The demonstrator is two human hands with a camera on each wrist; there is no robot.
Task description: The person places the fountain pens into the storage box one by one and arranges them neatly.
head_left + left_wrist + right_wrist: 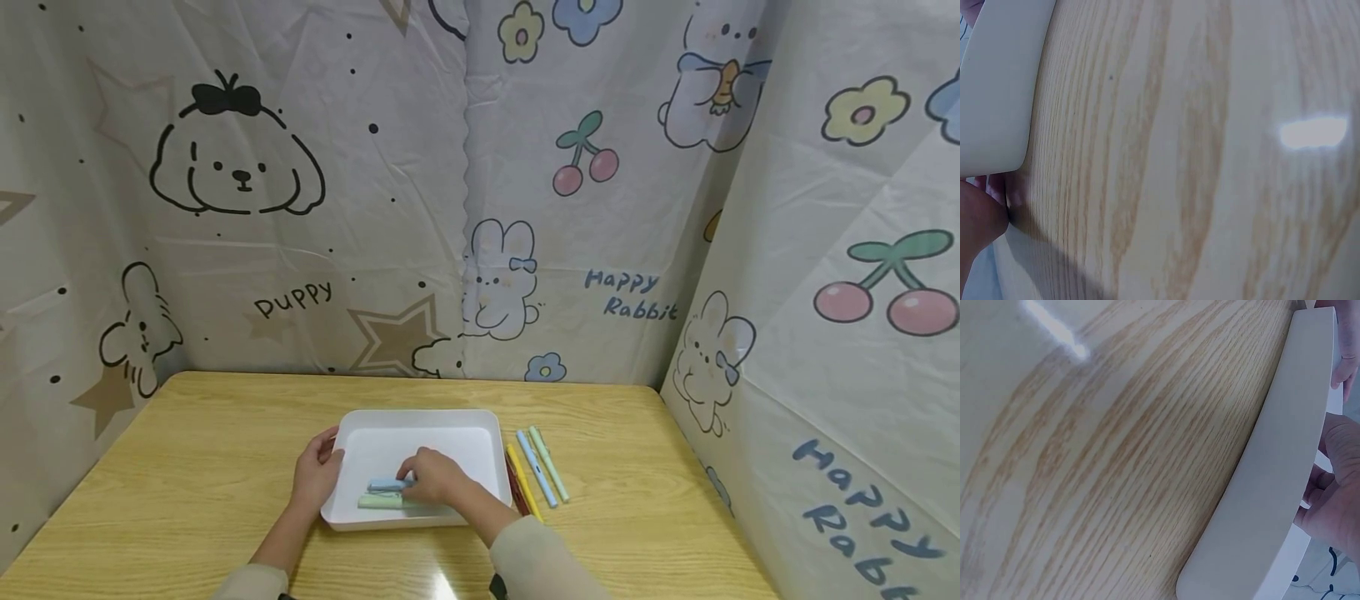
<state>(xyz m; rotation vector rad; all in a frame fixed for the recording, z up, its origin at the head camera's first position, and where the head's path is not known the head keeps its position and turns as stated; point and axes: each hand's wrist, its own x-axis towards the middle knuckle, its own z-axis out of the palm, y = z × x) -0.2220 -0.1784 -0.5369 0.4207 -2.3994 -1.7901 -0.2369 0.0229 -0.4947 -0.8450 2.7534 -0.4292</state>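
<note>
A shallow white tray sits on the table, its outer wall large in the right wrist view. My left hand holds the tray's left side, fingers at the outer wall and thumb by the rim. Inside the tray, my right hand pinches a light blue pen near its right end. A light green pen lies just in front of it, partly covered by that hand. In the right wrist view the tray wall hides the pens and the fingertips of my right hand.
Right of the tray lie a yellow pen, a blue pen and a green pen. A brown pen is beside the tray's right wall. Printed cloth hangs behind the wooden table and along its sides.
</note>
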